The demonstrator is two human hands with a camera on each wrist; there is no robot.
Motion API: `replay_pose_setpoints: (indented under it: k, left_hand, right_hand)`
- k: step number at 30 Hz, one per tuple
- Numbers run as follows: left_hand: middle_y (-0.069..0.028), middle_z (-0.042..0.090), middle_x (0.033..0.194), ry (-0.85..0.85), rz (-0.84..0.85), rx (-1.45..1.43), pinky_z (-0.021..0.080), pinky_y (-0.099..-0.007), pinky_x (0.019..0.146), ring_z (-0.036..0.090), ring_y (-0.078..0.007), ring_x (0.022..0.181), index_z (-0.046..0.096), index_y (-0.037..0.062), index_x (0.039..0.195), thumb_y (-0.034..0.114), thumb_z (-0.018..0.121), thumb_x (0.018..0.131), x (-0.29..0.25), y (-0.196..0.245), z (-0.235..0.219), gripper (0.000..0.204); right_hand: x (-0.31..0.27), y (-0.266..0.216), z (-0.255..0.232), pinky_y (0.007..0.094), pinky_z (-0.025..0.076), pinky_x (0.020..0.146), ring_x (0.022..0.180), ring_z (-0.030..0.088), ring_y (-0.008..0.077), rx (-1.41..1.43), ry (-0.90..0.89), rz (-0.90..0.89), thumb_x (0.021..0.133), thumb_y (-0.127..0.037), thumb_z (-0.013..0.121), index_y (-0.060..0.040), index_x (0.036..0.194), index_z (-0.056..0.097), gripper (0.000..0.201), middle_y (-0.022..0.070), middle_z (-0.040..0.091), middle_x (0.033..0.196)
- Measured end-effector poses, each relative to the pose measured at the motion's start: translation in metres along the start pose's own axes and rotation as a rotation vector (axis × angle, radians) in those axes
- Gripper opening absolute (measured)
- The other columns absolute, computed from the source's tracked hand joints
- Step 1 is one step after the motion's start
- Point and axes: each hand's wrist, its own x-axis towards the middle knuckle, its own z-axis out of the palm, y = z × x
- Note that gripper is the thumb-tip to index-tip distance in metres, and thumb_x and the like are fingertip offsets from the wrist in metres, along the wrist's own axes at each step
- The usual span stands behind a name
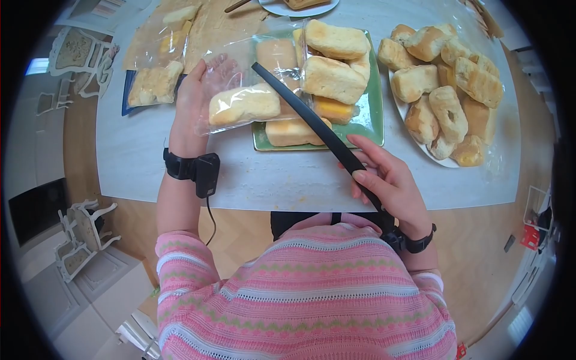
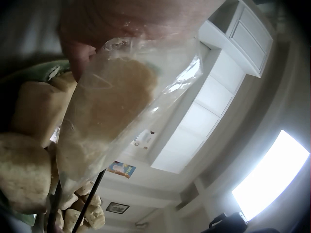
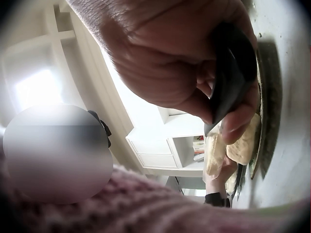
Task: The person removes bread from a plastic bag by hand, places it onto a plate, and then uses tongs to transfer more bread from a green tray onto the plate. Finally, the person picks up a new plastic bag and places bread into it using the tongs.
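My left hand point(image 1: 198, 81) holds a clear plastic bag point(image 1: 237, 60), with fingers showing through the film. In the bag lies a pale bread piece point(image 1: 246, 104), also seen large in the left wrist view as the bread point(image 2: 116, 92). My right hand point(image 1: 393, 180) grips black tongs point(image 1: 312, 120) by the handle end, thumb on top. The tongs slant up and left, their tip overlapping the bag in the head view. Beneath and behind the bag is a green square plate point(image 1: 375, 120) stacked with bread pieces point(image 1: 337, 78).
At the right stands a white plate point(image 1: 405, 129) heaped with bread pieces point(image 1: 450, 114). Bagged bread point(image 1: 155, 84) rests on a dark blue tray point(image 1: 128, 96) at the left. A wooden board point(image 1: 210, 24) and another white plate point(image 1: 282, 8) are at the back. Crumbs dot the table point(image 1: 264, 186).
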Motion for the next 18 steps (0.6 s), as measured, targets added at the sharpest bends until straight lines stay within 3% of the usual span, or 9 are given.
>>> replay_pose_setpoints:
  k: [8, 18]
  left_hand:
    - [-0.0095, 0.061, 0.110, 0.042, 0.029, 0.021, 0.052, -0.0458, 0.081, 0.060, -0.0300, 0.095, 0.054, 0.0065, 0.115, 0.039, 0.033, 0.104, 0.001, -0.013, -0.011, 0.040]
    - [-0.0183, 0.058, 0.113, -0.033, -0.023, -0.054, 0.049, -0.0481, 0.091, 0.058, -0.0337, 0.105, 0.052, 0.0029, 0.116, 0.043, 0.037, 0.102, -0.019, -0.009, -0.018, 0.045]
  right_hand:
    - [0.007, 0.010, 0.001, 0.0209, 0.047, 0.060, 0.074, 0.056, 0.0063, -0.026, 0.013, 0.003, 0.093, 0.000, 0.055, -0.0027, 0.145, 0.036, 0.056, 0.0054, 0.062, 0.111]
    - [0.006, 0.015, 0.002, 0.0209, 0.046, 0.060, 0.074, 0.056, 0.0064, -0.020, 0.011, -0.011, 0.093, 0.000, 0.054, -0.0024, 0.145, 0.036, 0.056, 0.0059, 0.062, 0.112]
